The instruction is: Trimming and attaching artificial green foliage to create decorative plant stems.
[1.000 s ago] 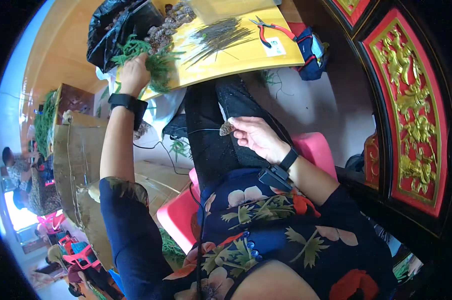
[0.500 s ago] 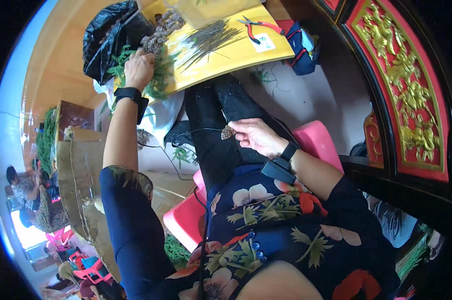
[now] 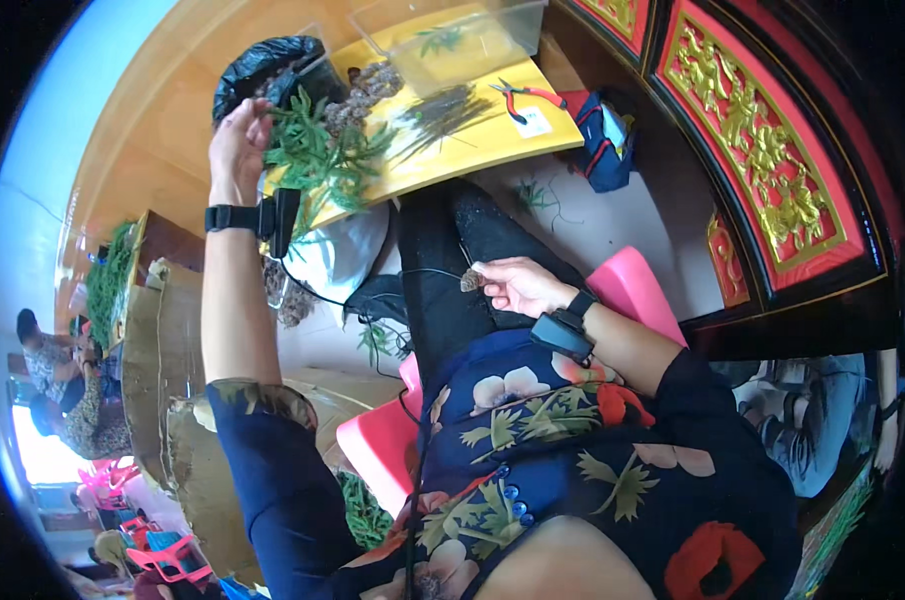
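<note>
My right hand (image 3: 521, 285) is above my lap, with its thumb and fingers pinching a small brown pine cone (image 3: 471, 281). At the table's left end, my left hand (image 3: 239, 145) is raised with its fingers curled together at the edge of a green artificial fern sprig (image 3: 308, 130). It seems to grip the sprig, though the fingertips are partly hidden. More leafy green sprigs (image 3: 338, 175) lie beside it on the near left corner of the yellow table (image 3: 463, 148). A black plastic bag (image 3: 248, 75) stands just beyond that hand.
Several pine cones (image 3: 373, 85) lie on the table beside dark thin wire stems (image 3: 443, 115). Red-handled pliers (image 3: 528, 93) and a clear plastic box (image 3: 453, 50) are farther back. A dark blue pouch (image 3: 606, 140) hangs at the right end. Cardboard (image 3: 188, 370) stands at my left.
My left hand has drawn back leftward from the pile, and the green sprigs look lifted and spread more. The pine cone stays in my right hand, turned slightly. The whole view has shifted.
</note>
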`<control>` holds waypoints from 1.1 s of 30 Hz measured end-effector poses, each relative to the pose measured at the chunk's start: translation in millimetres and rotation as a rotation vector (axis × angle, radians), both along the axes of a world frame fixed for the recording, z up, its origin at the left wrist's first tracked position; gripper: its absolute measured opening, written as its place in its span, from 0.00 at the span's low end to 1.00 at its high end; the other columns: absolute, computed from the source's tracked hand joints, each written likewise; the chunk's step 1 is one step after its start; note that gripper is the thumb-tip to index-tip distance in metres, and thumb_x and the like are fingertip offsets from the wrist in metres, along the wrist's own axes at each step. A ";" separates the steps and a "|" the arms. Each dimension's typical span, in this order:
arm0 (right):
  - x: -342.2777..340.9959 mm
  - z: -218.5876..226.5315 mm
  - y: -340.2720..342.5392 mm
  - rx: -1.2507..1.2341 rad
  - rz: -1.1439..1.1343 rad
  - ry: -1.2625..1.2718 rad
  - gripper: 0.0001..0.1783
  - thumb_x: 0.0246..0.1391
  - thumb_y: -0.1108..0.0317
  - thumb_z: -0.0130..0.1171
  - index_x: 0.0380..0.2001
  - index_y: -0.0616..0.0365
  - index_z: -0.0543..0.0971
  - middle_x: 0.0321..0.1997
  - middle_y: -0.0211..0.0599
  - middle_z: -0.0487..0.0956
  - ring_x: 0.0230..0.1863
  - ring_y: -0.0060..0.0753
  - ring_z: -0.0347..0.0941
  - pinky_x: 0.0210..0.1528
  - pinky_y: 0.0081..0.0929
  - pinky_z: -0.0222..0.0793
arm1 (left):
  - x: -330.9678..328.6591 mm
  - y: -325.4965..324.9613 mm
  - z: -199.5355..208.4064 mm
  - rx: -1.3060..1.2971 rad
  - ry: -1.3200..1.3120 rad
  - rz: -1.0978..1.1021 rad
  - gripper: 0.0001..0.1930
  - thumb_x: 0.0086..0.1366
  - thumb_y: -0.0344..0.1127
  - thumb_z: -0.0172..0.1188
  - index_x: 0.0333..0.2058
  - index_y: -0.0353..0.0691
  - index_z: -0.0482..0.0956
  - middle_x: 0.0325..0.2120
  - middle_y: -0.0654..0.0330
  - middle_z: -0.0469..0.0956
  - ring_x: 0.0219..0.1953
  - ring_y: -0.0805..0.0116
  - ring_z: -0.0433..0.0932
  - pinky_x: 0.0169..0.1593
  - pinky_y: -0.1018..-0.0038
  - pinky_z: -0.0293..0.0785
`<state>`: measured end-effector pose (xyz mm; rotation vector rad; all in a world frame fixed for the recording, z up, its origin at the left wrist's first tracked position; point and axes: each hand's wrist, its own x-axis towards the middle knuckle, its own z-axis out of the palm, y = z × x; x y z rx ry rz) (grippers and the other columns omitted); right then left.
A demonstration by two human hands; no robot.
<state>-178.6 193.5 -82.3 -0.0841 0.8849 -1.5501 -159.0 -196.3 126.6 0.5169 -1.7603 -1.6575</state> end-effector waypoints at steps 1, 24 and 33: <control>-2.5 -3.2 2.1 -0.001 -0.014 -0.025 0.09 0.59 0.62 0.53 0.33 0.55 0.75 0.25 0.21 0.69 0.23 0.12 0.60 0.20 0.14 0.54 | -1.7 7.0 -5.3 0.193 0.117 -0.044 0.07 0.64 0.31 0.53 0.33 0.32 0.73 0.33 0.55 0.77 0.37 0.63 0.78 0.38 0.75 0.77; -13.0 48.8 5.0 -0.208 -0.101 0.137 0.08 0.58 0.64 0.54 0.36 0.56 0.76 0.31 0.23 0.74 0.28 0.13 0.65 0.28 0.13 0.61 | 54.9 118.1 -31.4 1.156 0.737 -0.612 0.10 0.65 0.29 0.50 0.41 0.28 0.70 0.42 0.50 0.73 0.47 0.57 0.72 0.55 0.63 0.71; 1.0 127.6 10.4 -0.442 -0.505 1.023 0.07 0.56 0.71 0.56 0.34 0.64 0.78 0.45 0.32 0.73 0.37 0.14 0.68 0.38 0.14 0.65 | 72.4 204.0 -62.3 1.421 0.816 -0.724 0.10 0.65 0.29 0.51 0.43 0.31 0.72 0.42 0.48 0.73 0.47 0.56 0.73 0.55 0.64 0.72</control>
